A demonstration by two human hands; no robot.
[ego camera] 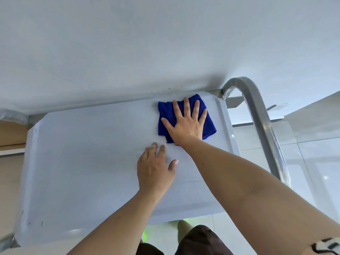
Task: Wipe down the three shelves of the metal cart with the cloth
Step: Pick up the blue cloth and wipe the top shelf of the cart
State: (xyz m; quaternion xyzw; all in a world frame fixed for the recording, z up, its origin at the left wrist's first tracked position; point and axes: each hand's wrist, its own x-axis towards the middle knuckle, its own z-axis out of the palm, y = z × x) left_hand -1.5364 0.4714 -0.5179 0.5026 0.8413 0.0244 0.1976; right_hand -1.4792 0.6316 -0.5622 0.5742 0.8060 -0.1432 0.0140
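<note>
The metal cart's top shelf (82, 162) is a pale grey tray with raised edges, seen from above. A folded blue cloth (165, 115) lies flat in its far right corner. My right hand (185, 122) presses on the cloth with fingers spread straight. My left hand (154, 168) rests flat on the bare shelf just in front of the cloth, fingers straight. The lower shelves are hidden under the top one.
The cart's curved metal handle (261, 122) rises at the right side. A white wall (165, 43) stands right behind the cart. Wooden furniture (11, 133) borders the left; a glossy tiled floor (303, 162) lies to the right. My legs show below.
</note>
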